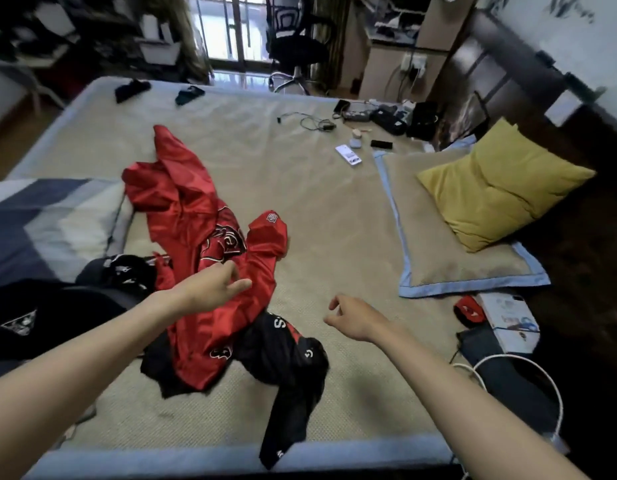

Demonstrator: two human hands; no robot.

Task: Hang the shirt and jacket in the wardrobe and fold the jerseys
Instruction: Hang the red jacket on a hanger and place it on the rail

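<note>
A shiny red jersey [189,216] lies crumpled across the middle of the bed [334,237]. Under its near end lies a black jersey [289,362] with white lettering, one part trailing over the bed's front edge. My left hand [213,287] hovers over the red jersey's lower part, fingers loosely extended, holding nothing. My right hand [352,318] hangs above bare mattress to the right of the jerseys, fingers loosely curled and empty. More dark clothing [40,317] is piled at the left edge.
A yellow pillow [501,185] rests on a blue-trimmed pillow [449,258] at the right. Cables, a phone [348,154] and small devices lie at the far right of the bed. A striped quilt [40,223] sits left. An office chair [296,46] stands beyond the bed.
</note>
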